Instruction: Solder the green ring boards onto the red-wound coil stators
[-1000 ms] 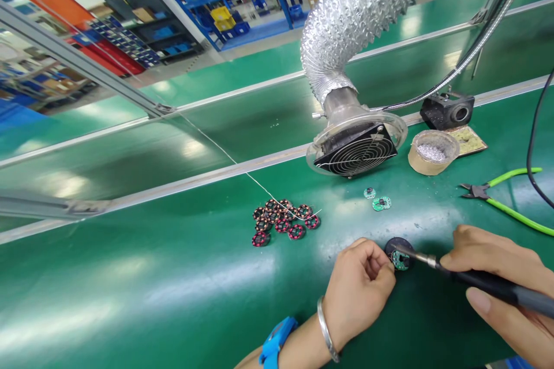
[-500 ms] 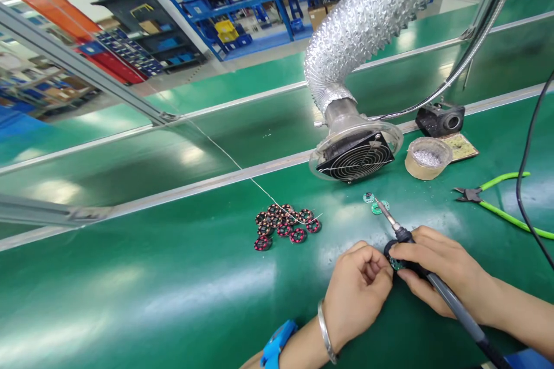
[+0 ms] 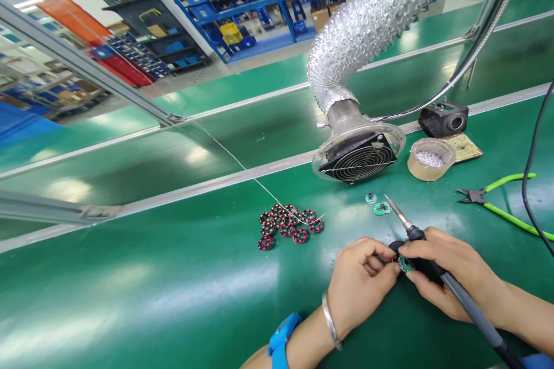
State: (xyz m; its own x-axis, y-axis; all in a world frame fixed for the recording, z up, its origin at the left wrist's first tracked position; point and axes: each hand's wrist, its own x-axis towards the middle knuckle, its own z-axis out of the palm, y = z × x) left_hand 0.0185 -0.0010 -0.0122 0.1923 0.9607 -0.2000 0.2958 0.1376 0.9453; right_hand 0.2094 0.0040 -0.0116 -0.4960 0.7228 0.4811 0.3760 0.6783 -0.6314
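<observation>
My right hand (image 3: 463, 279) is wrapped around a soldering iron (image 3: 463, 300), whose bare metal tip points up and away, clear of the work. Its thumb and fingertips also hold a small round green circuit board (image 3: 405, 264) with a black round part (image 3: 396, 246) against it. My left hand (image 3: 361, 277) is closed, thumb and forefinger pinching at the left edge of this piece; the exact grip is partly hidden. Beyond the iron's tip lie two loose circuit boards (image 3: 382, 209). Left of the hands is a pile of ring-shaped copper coils (image 3: 286, 229) with black and red parts.
Solder wire (image 3: 259, 183) hangs down to the coils. A fume extractor hood (image 3: 359, 155) stands over the bench behind the boards. To its right are a tub of silvery bits (image 3: 428, 161), an iron stand (image 3: 445, 121) and green-handled cutters (image 3: 497, 202). A black cable (image 3: 526, 179) crosses the right side.
The soldering iron's tip has shifted right, off the loose boards. Both hands have moved slightly right with the held board, and more of its green face shows. The view has shifted a little.
</observation>
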